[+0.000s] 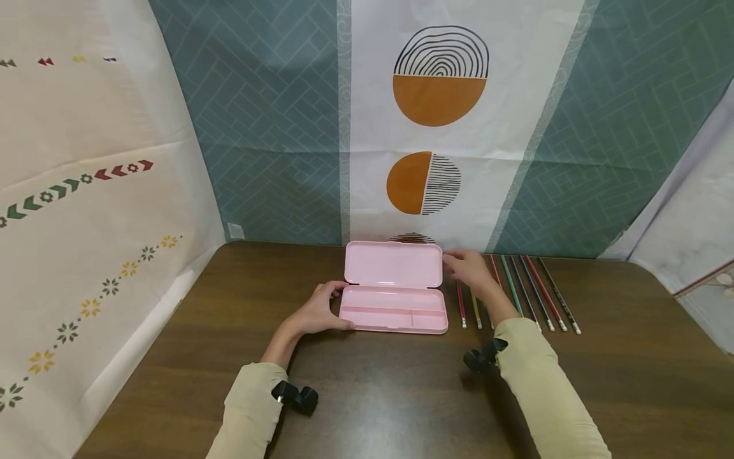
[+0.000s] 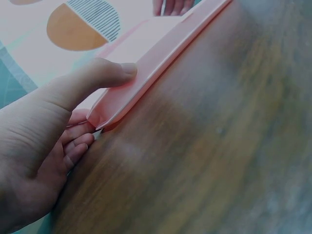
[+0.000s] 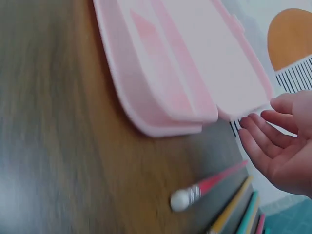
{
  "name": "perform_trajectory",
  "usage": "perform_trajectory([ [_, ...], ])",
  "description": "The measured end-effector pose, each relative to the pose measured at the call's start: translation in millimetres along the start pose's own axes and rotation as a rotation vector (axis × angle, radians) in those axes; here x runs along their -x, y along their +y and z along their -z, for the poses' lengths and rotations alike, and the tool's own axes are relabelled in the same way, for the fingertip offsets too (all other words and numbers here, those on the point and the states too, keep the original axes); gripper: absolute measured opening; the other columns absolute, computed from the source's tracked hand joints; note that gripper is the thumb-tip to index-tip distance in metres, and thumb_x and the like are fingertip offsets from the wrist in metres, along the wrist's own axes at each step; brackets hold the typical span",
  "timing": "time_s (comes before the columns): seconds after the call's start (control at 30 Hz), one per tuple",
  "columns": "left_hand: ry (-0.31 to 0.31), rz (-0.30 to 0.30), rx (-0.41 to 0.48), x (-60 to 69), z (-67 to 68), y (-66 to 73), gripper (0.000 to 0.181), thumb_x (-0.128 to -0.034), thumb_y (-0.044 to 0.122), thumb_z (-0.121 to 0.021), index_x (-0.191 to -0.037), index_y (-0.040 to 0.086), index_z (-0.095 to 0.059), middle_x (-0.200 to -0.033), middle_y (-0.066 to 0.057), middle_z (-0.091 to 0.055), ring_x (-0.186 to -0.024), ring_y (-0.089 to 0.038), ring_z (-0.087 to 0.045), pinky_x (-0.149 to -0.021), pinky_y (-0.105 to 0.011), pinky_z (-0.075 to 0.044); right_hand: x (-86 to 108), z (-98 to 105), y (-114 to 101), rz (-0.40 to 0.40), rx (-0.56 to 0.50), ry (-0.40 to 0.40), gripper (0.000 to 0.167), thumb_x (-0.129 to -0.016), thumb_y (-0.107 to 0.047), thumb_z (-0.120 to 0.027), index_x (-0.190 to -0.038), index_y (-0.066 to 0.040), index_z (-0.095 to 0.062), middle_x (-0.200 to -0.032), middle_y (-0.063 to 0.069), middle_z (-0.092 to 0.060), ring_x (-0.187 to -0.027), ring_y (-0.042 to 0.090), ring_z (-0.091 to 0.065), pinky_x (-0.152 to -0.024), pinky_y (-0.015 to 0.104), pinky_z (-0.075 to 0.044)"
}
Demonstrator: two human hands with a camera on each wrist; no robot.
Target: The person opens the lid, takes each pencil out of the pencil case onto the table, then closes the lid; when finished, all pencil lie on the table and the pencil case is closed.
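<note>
A pink pencil case point(image 1: 375, 319) lies with its lid point(image 1: 393, 264) raised at the back; its divided tray holds nothing visible. My left hand point(image 1: 317, 312) grips the left end of the case. In the left wrist view the left thumb point(image 2: 109, 73) presses on the front wall, while the other fingers curl round the end. At the lid's right edge is my right hand point(image 1: 471, 271). The right wrist view shows its loosely bent fingers point(image 3: 265, 139) at the lid's corner, apparently touching it.
Several pencils lie side by side right of the case, among them a red pencil point(image 1: 461, 306) and a green pencil point(image 1: 512, 285); the right forearm passes over some. The wooden table point(image 1: 390, 395) meets a patterned cloth backdrop point(image 1: 275, 159) behind the case.
</note>
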State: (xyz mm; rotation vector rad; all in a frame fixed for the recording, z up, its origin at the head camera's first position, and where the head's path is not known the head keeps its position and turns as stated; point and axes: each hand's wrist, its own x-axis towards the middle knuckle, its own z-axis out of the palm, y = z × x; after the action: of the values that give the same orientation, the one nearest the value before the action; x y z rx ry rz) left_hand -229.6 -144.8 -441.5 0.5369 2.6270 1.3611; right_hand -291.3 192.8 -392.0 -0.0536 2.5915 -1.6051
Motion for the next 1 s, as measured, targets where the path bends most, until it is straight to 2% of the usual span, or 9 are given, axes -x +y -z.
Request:
perform_trajectory([
  [0.17,0.005,0.005,0.007,1.0,-1.1,0.4,0.084,-0.0642,0.026,-0.085,-0.133,0.001,-0.044,-0.120,-0.014,-0.043,-0.114,-0.028,-0.037,-0.093,-0.043,-0.037,-0.4,-5,-12,-0.022,-0.074,0.018,0.044,-0.103,-0.020,-0.044,-0.130,0.015,-0.050,-0.124,0.031,-0.054,-0.106,0.036,-0.059,-0.087,0.043,-0.050],
  [0.33,0.014,0.012,0.023,2.1,-0.3,1.4,0.085,-0.0642,0.025,-0.086,-0.133,-0.001,-0.043,-0.120,-0.016,-0.042,-0.114,-0.030,-0.037,-0.093,-0.045,-0.037,7.7,0,-19,0.016,-0.130,-0.039,0.052,-0.105,-0.030,-0.038,-0.132,0.014,-0.045,-0.120,0.029,-0.053,-0.108,0.038,-0.055,-0.090,0.046,-0.048],
  [0.43,0.014,0.025,0.023,2.0,-0.4,0.8,0.087,-0.0645,0.026,-0.087,-0.134,-0.002,-0.042,-0.121,-0.016,-0.042,-0.115,-0.030,-0.037,-0.094,-0.046,-0.036,14.6,3,-20,0.044,-0.102,-0.079,0.052,-0.104,-0.033,-0.041,-0.124,0.015,-0.051,-0.114,0.028,-0.056,-0.105,0.037,-0.058,-0.091,0.046,-0.047],
  [0.57,0.019,0.035,0.026,1.1,-1.2,-0.1,0.089,-0.0645,0.026,-0.087,-0.134,-0.004,-0.042,-0.123,-0.017,-0.042,-0.115,-0.030,-0.038,-0.096,-0.046,-0.037,22.8,9,-16,0.088,-0.007,-0.132,0.043,-0.101,-0.031,-0.052,-0.103,0.011,-0.061,-0.109,0.021,-0.060,-0.100,0.031,-0.062,-0.092,0.047,-0.047],
  [0.67,0.031,0.025,0.027,-0.5,-2.0,-1.1,0.089,-0.0644,0.025,-0.087,-0.134,-0.007,-0.041,-0.123,-0.018,-0.044,-0.115,-0.031,-0.039,-0.096,-0.046,-0.037,28.5,14,-11,0.136,0.106,-0.181,0.035,-0.097,-0.031,-0.058,-0.097,0.003,-0.065,-0.102,0.013,-0.061,-0.093,0.025,-0.057,-0.085,0.043,-0.048],
  [0.77,0.040,0.024,0.028,-1.9,-2.2,-1.6,0.090,-0.0644,0.024,-0.087,-0.134,-0.009,-0.041,-0.121,-0.019,-0.044,-0.114,-0.031,-0.040,-0.095,-0.046,-0.038,34.4,16,-10,0.198,0.188,-0.250,0.028,-0.095,-0.028,-0.062,-0.101,-0.001,-0.069,-0.100,0.008,-0.065,-0.092,0.022,-0.057,-0.080,0.039,-0.046],
  [0.87,0.039,0.030,0.028,-2.5,-2.1,-1.4,0.091,-0.0644,0.024,-0.086,-0.134,-0.011,-0.039,-0.119,-0.019,-0.044,-0.112,-0.031,-0.040,-0.094,-0.045,-0.037,40.1,14,-13,0.263,0.240,-0.325,0.028,-0.094,-0.024,-0.064,-0.109,-0.002,-0.071,-0.106,0.009,-0.068,-0.095,0.021,-0.061,-0.081,0.037,-0.049],
  [1.0,0.034,0.034,0.027,-3.1,-2.1,-1.1,0.095,-0.0647,0.025,-0.086,-0.137,-0.012,-0.037,-0.120,-0.019,-0.043,-0.112,-0.031,-0.040,-0.094,-0.045,-0.037,45.9,3,-21,0.357,0.339,-0.373,0.029,-0.091,-0.022,-0.067,-0.112,-0.002,-0.071,-0.110,0.011,-0.069,-0.097,0.023,-0.064,-0.081,0.038,-0.051],
])
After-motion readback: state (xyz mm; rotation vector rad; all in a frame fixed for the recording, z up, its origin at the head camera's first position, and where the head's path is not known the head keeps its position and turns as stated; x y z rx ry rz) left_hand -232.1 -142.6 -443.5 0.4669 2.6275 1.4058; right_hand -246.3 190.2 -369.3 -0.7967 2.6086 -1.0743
